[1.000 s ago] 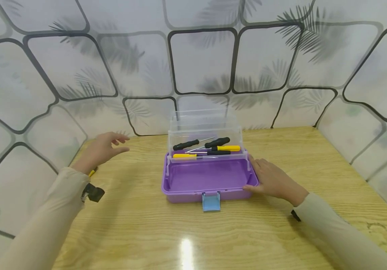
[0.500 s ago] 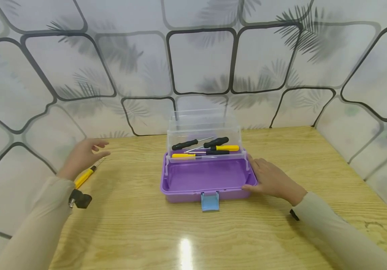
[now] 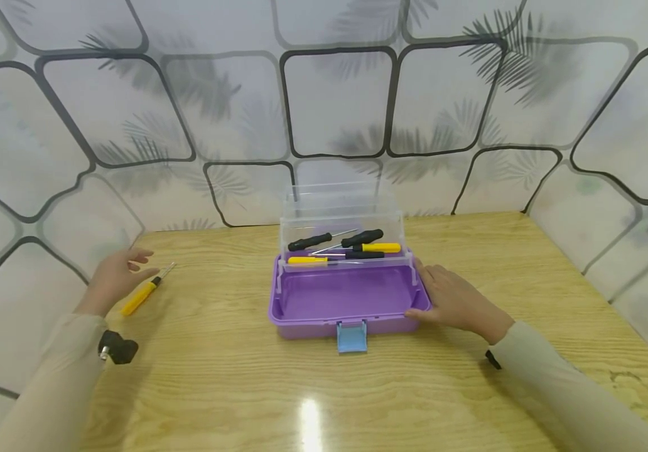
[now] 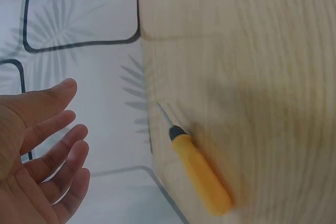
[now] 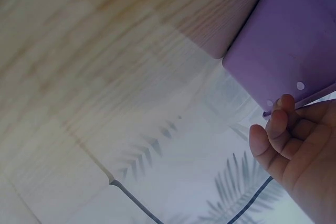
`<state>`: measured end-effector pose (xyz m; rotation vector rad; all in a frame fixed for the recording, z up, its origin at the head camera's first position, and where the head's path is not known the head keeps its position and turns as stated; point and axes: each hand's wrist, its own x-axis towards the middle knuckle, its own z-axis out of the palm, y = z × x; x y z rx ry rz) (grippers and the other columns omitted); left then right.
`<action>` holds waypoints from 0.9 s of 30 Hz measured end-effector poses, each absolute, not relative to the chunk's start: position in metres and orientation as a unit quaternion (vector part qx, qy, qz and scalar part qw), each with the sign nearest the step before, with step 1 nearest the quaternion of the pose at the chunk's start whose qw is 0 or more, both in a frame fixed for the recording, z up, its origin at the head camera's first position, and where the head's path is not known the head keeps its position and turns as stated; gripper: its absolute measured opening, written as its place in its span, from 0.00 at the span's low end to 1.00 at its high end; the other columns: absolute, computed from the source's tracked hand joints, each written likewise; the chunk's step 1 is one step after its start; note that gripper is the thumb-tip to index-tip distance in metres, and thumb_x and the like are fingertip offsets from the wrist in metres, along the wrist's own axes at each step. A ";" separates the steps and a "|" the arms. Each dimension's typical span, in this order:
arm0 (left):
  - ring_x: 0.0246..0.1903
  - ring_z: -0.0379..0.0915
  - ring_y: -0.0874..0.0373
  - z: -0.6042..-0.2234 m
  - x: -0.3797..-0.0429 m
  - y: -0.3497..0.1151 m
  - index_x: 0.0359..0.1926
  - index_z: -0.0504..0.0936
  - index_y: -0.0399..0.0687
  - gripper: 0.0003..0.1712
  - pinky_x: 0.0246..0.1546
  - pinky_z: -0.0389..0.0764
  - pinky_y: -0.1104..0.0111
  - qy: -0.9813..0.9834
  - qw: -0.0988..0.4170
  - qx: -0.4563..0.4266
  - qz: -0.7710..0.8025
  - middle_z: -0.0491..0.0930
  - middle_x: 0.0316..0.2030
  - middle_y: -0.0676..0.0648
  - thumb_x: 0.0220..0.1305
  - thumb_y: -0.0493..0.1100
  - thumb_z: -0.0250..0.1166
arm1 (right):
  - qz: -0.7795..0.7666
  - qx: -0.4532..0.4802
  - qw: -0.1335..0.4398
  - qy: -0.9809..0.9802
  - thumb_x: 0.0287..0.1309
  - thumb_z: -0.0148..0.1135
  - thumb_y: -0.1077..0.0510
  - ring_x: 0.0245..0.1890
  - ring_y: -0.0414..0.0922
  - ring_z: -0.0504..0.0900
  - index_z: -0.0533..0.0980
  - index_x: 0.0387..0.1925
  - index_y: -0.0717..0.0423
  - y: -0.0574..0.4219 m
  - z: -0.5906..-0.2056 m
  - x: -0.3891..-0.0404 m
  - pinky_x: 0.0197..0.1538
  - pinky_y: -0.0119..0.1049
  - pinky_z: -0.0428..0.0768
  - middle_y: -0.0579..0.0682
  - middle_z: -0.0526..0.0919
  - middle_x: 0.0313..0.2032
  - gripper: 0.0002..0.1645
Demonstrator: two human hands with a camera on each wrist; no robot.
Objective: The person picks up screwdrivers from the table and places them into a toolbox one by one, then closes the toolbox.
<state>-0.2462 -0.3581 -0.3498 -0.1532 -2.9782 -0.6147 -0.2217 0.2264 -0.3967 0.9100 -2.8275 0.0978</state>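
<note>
A screwdriver with a yellow handle lies on the wooden table at the left. My left hand hovers just beside it, fingers relaxed and holding nothing. The left wrist view shows a gap between that hand and the screwdriver. In the middle stands an open purple toolbox, its bottom bare. Several black- or yellow-handled screwdrivers rest in its raised clear tray. My right hand holds the toolbox's right end, thumb at the front rim; in the right wrist view its fingers curl at the rim.
A light blue latch hangs down from the toolbox front. Patterned walls enclose the wooden table at the back and both sides. Behind the tray a transparent lid stands raised.
My left hand has moved left and down, away from the toolbox, uncovering the yellow screwdriver on the table. My right hand and the toolbox have stayed in place.
</note>
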 end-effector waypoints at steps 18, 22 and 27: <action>0.50 0.69 0.28 -0.378 -0.229 -0.384 0.62 0.65 0.27 0.35 0.45 0.75 0.43 -0.968 0.023 0.010 -0.250 0.70 0.54 0.23 0.66 0.51 0.58 | 0.025 0.310 0.095 -0.946 0.50 0.58 0.28 0.47 0.56 0.77 0.54 0.65 0.77 0.227 -0.399 -0.223 0.52 0.50 0.77 0.68 0.76 0.48 0.63; 0.51 0.69 0.27 -0.382 -0.225 -0.386 0.63 0.64 0.28 0.36 0.45 0.75 0.43 -0.965 0.019 0.020 -0.262 0.69 0.55 0.23 0.66 0.51 0.59 | 0.024 0.311 0.092 -0.945 0.50 0.56 0.27 0.46 0.56 0.77 0.54 0.65 0.77 0.227 -0.397 -0.222 0.52 0.50 0.77 0.68 0.77 0.48 0.63; 0.52 0.68 0.28 -0.389 -0.223 -0.389 0.63 0.64 0.28 0.36 0.45 0.77 0.45 -0.960 0.009 0.037 -0.276 0.69 0.56 0.24 0.65 0.50 0.60 | 0.026 0.311 0.088 -0.946 0.50 0.56 0.27 0.46 0.56 0.77 0.55 0.65 0.77 0.227 -0.395 -0.222 0.52 0.50 0.76 0.68 0.76 0.48 0.63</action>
